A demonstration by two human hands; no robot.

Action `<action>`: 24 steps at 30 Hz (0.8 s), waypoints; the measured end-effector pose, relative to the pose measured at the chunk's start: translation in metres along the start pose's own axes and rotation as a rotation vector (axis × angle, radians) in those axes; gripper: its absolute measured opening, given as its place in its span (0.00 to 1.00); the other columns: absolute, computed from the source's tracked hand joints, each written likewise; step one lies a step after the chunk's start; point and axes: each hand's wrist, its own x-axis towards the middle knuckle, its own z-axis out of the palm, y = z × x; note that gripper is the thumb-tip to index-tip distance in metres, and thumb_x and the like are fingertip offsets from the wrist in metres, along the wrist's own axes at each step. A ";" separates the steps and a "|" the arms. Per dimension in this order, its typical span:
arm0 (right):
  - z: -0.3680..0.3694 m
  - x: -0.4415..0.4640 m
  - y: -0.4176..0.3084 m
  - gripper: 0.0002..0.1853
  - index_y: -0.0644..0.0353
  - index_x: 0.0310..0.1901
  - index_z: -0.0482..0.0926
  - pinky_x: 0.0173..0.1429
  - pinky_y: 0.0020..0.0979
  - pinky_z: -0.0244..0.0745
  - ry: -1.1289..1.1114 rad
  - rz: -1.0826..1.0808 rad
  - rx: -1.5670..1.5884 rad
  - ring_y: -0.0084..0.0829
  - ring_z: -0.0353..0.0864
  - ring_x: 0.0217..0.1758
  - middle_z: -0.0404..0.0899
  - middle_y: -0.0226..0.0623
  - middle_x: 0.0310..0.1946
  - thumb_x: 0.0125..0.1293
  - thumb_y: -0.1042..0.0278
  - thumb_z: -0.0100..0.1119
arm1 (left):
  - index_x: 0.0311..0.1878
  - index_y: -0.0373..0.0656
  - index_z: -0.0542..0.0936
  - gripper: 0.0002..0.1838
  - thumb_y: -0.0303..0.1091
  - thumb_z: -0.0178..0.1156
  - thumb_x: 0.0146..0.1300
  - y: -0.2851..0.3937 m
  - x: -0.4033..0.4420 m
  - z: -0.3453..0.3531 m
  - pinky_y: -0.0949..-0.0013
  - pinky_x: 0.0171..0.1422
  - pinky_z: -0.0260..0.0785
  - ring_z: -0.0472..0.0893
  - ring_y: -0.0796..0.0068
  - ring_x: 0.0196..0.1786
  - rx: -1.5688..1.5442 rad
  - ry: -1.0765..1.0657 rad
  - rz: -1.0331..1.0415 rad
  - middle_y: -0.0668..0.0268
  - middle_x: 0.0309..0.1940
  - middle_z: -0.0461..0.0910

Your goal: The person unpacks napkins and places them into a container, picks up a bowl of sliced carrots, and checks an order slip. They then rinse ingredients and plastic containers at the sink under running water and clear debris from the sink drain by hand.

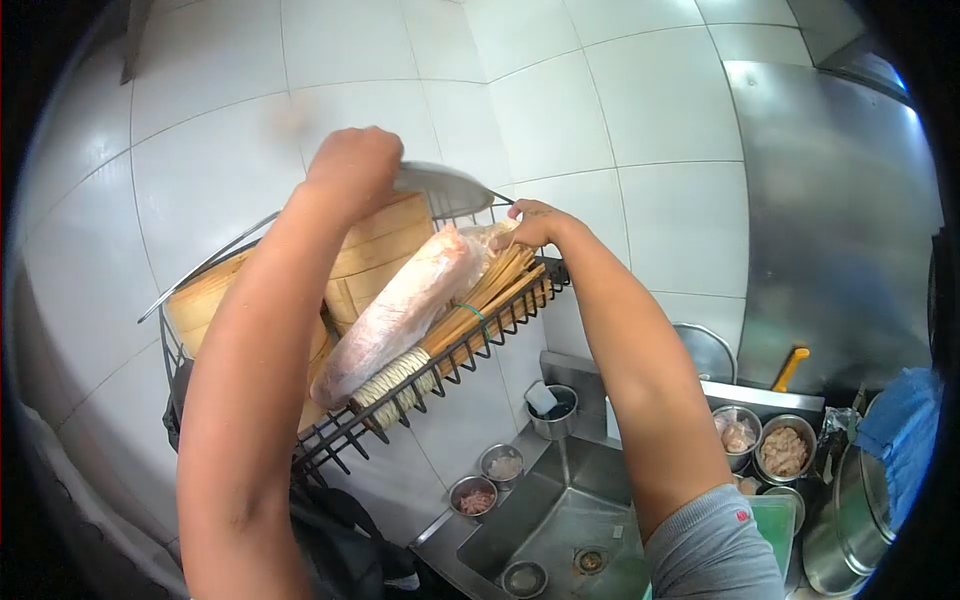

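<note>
A black wire rack hangs on the tiled wall, holding wooden steamer-like pieces, a long plastic-wrapped bundle, thin wooden sticks and a coil of pale cord. My left hand is raised over the rack's back, closed at the edge of a round metal lid or pan; its fingers are mostly hidden. My right hand is at the rack's right end, its fingers closed on the clear plastic at the bundle's upper end, just above the sticks.
Below is a metal sink with small metal bowls of food on its left ledge. Right of it are bowls of raw meat, a large pot, a blue cloth and an orange-handled tool.
</note>
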 end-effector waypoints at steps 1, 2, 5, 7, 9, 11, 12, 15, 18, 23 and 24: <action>0.002 0.000 -0.004 0.44 0.62 0.58 0.70 0.58 0.37 0.73 -0.048 0.007 0.092 0.40 0.77 0.55 0.78 0.45 0.51 0.41 0.44 0.74 | 0.38 0.45 0.86 0.10 0.29 0.56 0.57 -0.006 0.000 0.002 0.57 0.46 0.76 0.83 0.53 0.39 0.051 0.100 -0.038 0.54 0.34 0.84; 0.009 0.019 -0.002 0.49 0.62 0.60 0.69 0.58 0.36 0.73 -0.193 -0.009 0.036 0.39 0.76 0.56 0.78 0.44 0.52 0.37 0.44 0.75 | 0.38 0.45 0.86 0.10 0.29 0.56 0.57 -0.012 -0.001 0.005 0.57 0.46 0.76 0.83 0.53 0.39 0.053 0.095 -0.040 0.54 0.34 0.84; 0.021 0.024 0.007 0.47 0.63 0.58 0.71 0.56 0.35 0.74 -0.161 -0.015 0.168 0.39 0.77 0.55 0.77 0.44 0.54 0.36 0.45 0.76 | 0.35 0.44 0.85 0.10 0.27 0.54 0.57 -0.024 0.000 0.011 0.56 0.45 0.76 0.83 0.52 0.38 0.060 0.125 -0.132 0.53 0.32 0.84; 0.033 0.035 0.013 0.42 0.63 0.54 0.75 0.54 0.34 0.76 -0.050 -0.065 0.136 0.38 0.79 0.51 0.79 0.43 0.50 0.36 0.48 0.75 | 0.34 0.42 0.85 0.10 0.27 0.54 0.57 -0.028 0.001 0.016 0.55 0.45 0.76 0.83 0.52 0.38 0.057 0.151 -0.149 0.52 0.32 0.83; 0.036 0.044 0.017 0.40 0.63 0.51 0.76 0.52 0.34 0.76 -0.046 -0.115 0.079 0.37 0.81 0.47 0.81 0.42 0.44 0.34 0.52 0.75 | 0.34 0.42 0.85 0.10 0.27 0.54 0.57 -0.029 0.001 0.015 0.55 0.45 0.76 0.83 0.51 0.38 0.051 0.142 -0.168 0.52 0.33 0.83; 0.037 0.033 0.011 0.40 0.63 0.51 0.75 0.51 0.34 0.76 0.037 -0.108 0.170 0.36 0.80 0.47 0.82 0.42 0.41 0.32 0.54 0.74 | 0.34 0.41 0.85 0.10 0.27 0.53 0.57 -0.030 0.002 0.018 0.54 0.46 0.76 0.83 0.51 0.38 0.045 0.137 -0.185 0.52 0.33 0.83; 0.030 0.029 0.009 0.45 0.66 0.54 0.73 0.55 0.34 0.75 -0.009 -0.077 0.216 0.37 0.79 0.51 0.80 0.45 0.46 0.30 0.53 0.75 | 0.33 0.40 0.84 0.08 0.25 0.54 0.57 -0.033 0.001 0.020 0.55 0.45 0.76 0.83 0.51 0.38 0.026 0.203 -0.187 0.51 0.33 0.83; 0.034 0.036 0.015 0.46 0.65 0.55 0.72 0.55 0.34 0.75 0.000 -0.024 0.229 0.37 0.79 0.51 0.79 0.46 0.48 0.29 0.53 0.75 | 0.31 0.38 0.83 0.07 0.24 0.55 0.56 -0.043 -0.001 0.023 0.56 0.43 0.76 0.83 0.51 0.37 0.000 0.301 -0.226 0.51 0.32 0.83; 0.038 0.037 0.016 0.43 0.61 0.53 0.72 0.52 0.33 0.75 0.046 -0.018 0.212 0.37 0.80 0.47 0.80 0.45 0.44 0.30 0.53 0.75 | 0.31 0.38 0.83 0.06 0.24 0.56 0.56 -0.046 -0.001 0.023 0.56 0.43 0.76 0.83 0.51 0.37 -0.008 0.330 -0.260 0.52 0.32 0.83; 0.042 0.048 0.017 0.46 0.57 0.56 0.70 0.56 0.37 0.74 -0.006 -0.017 0.205 0.42 0.79 0.48 0.77 0.46 0.48 0.29 0.52 0.77 | 0.31 0.39 0.83 0.05 0.24 0.57 0.54 -0.046 0.000 0.025 0.56 0.42 0.76 0.82 0.51 0.36 -0.015 0.319 -0.259 0.52 0.31 0.83; 0.044 0.049 0.017 0.47 0.55 0.57 0.69 0.58 0.38 0.74 0.082 -0.026 0.102 0.45 0.78 0.51 0.74 0.47 0.51 0.29 0.52 0.77 | 0.30 0.39 0.83 0.05 0.23 0.58 0.54 -0.047 0.000 0.026 0.56 0.42 0.76 0.82 0.51 0.36 -0.016 0.330 -0.259 0.52 0.30 0.83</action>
